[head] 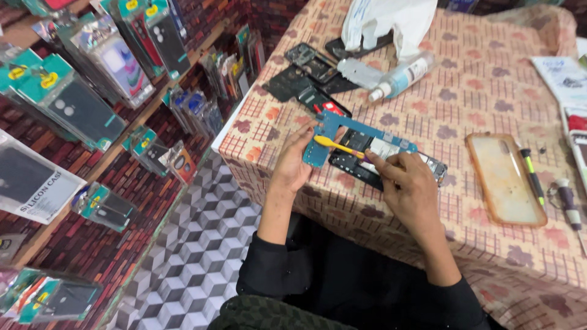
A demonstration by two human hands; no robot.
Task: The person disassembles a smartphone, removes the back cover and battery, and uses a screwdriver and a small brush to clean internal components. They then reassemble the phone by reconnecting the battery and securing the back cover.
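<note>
Circuit board partly hidden under left hand; notebook cut by right edge; brush bristles blurred.

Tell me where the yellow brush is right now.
In the head view the yellow brush lies across the blue circuit board at the table's near edge, pinched by the right hand, while the left hand steadies the board.

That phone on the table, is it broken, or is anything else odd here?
The phone lies opened up, its back off. The left hand holds its blue circuit board lifted out, while the right hand brushes it with a yellow toothbrush. More loose phone parts lie scattered behind.
</note>
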